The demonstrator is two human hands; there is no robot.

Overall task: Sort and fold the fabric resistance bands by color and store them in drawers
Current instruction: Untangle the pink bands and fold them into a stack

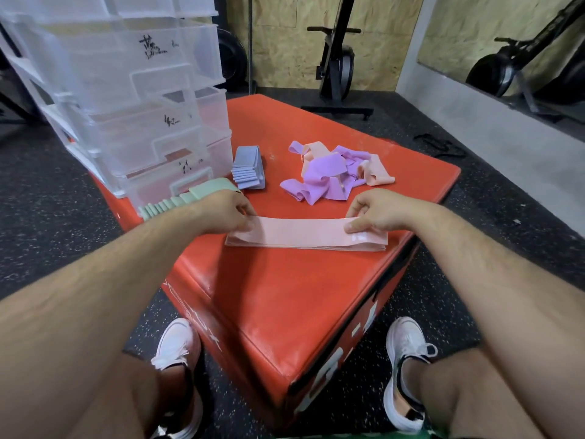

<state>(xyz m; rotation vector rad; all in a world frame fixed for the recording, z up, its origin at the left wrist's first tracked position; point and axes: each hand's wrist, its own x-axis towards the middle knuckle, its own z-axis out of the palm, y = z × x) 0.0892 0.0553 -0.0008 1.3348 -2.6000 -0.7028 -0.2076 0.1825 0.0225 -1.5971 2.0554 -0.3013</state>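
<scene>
Fingers (245,221) of the left hand (228,213) and right hand (376,213) pinch the ends of the pink band (304,237), which is lying flat on the red box (285,296). Just behind it there's a tangled purple-and-peach pile (329,175). The folded blue stack (248,172) and green stack (177,201) sit by the drawers (142,106), and the left forearm (142,248) hides part of the green one.

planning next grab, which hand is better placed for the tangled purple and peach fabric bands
Probably right: right hand sits nearest the tangled bands; left hand pinches the far end of the pink fabric band.
</scene>
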